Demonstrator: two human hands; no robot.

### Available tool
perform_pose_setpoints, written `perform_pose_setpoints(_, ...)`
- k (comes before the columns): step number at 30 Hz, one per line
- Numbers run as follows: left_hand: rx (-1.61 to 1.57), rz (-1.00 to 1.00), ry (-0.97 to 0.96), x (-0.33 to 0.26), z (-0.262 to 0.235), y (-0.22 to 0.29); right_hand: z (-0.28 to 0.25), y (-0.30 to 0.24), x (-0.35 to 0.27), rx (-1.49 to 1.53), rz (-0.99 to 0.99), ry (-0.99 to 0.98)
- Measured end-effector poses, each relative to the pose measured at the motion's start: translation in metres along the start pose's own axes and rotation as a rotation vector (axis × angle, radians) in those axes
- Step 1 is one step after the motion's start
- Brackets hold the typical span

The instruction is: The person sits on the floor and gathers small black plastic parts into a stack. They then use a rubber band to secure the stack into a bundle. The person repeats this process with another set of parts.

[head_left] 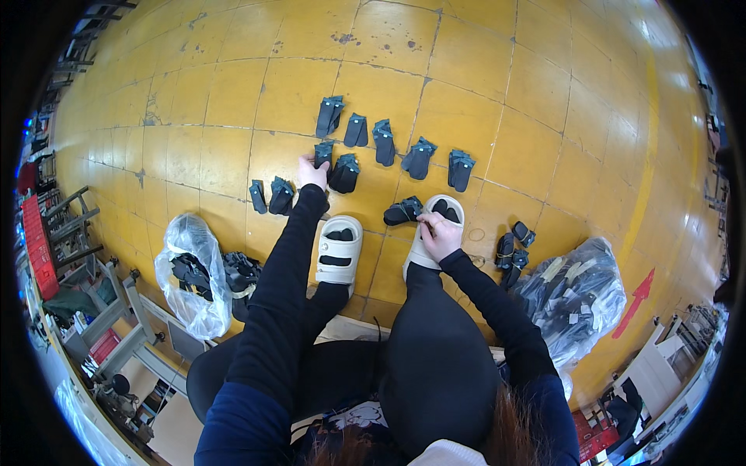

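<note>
My left hand [313, 172] reaches forward over the floor, its fingers closed on a small bundle of flat black strips with dark green ends [323, 152]. Beside it lies a wider bundle of the same kind [343, 174]. In front of my right foot, my right hand [440, 235] has thumb and fingers pinched at the right end of a dark bundle lying sideways [402, 211]. The fingertips' exact hold on it is too small to make out. Several similar bundles [418, 158] lie in a loose row farther off, and two more [280, 196] lie left of my left forearm.
A clear plastic bag with black pieces [194, 272] stands at the left, a larger filled bag [579, 291] at the right. Near that one lie several banded bundles [513, 256] and loose rubber bands [475, 234]. My sandals [339, 250] rest on the yellow tiled floor [210, 93].
</note>
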State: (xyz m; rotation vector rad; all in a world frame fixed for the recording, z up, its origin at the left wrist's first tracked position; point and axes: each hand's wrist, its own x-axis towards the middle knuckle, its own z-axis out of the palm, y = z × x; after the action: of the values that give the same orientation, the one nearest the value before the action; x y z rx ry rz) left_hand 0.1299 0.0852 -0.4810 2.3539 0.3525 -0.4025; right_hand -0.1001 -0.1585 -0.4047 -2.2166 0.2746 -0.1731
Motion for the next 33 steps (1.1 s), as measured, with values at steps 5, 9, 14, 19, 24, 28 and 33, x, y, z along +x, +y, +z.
perform_pose_setpoints(5,-0.473,-0.061,0.139,-0.017,0.008,-0.006,0.002,-0.005,0.003,0.003,0.005,-0.019)
perform_pose_setpoints(9,0.046,0.206,0.033,-0.074,0.03,0.001,-0.003,0.003,-0.005,-0.014,0.044,-0.013)
perform_pose_setpoints(14,0.358,0.228,0.018,-0.091,0.036,0.008,0.005,0.003,-0.001,-0.028,-0.049,0.05)
perform_pose_setpoints(19,0.299,0.24,-0.023,-0.079,0.03,0.016,0.002,0.001,-0.004,-0.026,0.036,-0.019)
perform_pose_setpoints(24,0.246,0.071,-0.04,-0.06,0.027,0.023,0.003,0.004,-0.003,-0.025,-0.017,0.03)
perform_pose_setpoints(28,0.247,-0.052,-0.241,-0.027,0.011,0.0,0.005,-0.006,0.002,0.012,0.012,-0.009)
perform_pose_setpoints(33,0.546,0.152,-0.052,-0.07,0.027,0.038,0.001,0.003,-0.002,-0.03,0.007,0.0)
